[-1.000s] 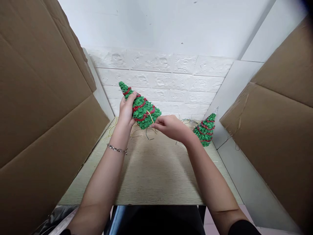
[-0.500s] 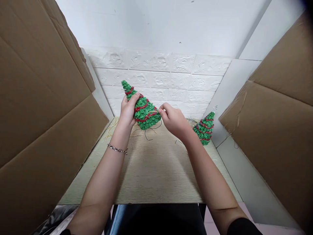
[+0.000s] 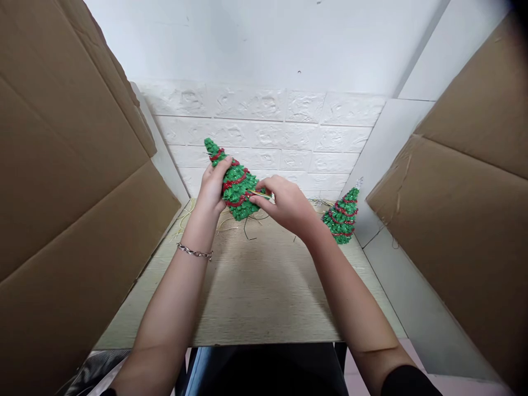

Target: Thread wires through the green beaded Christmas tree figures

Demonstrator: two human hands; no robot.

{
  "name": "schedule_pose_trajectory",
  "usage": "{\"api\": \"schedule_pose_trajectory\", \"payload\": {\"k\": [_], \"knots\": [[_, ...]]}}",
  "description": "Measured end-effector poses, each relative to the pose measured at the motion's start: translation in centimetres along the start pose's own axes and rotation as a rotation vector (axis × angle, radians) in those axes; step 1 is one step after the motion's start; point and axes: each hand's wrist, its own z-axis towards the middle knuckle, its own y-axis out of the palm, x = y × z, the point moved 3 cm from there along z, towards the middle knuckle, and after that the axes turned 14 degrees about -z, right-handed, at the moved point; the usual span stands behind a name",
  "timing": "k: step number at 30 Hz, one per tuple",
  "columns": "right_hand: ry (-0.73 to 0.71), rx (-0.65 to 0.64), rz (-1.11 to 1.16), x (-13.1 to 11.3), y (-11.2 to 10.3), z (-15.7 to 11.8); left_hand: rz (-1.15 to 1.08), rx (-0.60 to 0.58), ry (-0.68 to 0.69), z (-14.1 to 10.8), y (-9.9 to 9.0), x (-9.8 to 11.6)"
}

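Above the surface, noted left hand clasping tilted green tree, yellow strand at the tree's lower part, apparently pinched between narrowed fingers of right hand, judged mid-adjustment and calling next for steady left support, and second tree farther right.

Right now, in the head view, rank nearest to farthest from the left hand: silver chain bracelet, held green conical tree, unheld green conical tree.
1. Held green conical tree, in left hand.
2. Silver chain bracelet, lower in view.
3. Unheld green conical tree, right side.
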Motion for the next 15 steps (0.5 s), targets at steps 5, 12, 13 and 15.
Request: {"api": "schedule_pose_trajectory", "payload": {"k": [5,12,13,15], "knots": [[0.124,-0.083,0.043,0.7,-0.6,-0.3,-0.049,0.060,0.004,0.8,-1.1,-0.1],[0.074,0.006,0.077,0.8,-1.0,-0.2,-0.037,0.075,0.019,0.7,-1.1,-0.6],[0.075,0.020,0.066,0.8,-1.0,-0.1,-0.033,0.072,0.017,0.7,-1.0,-0.6],[0.078,0.031,0.050,0.8,-0.9,-0.1,-0.022,0.068,0.009,0.5,-0.7,-0.6]]}}
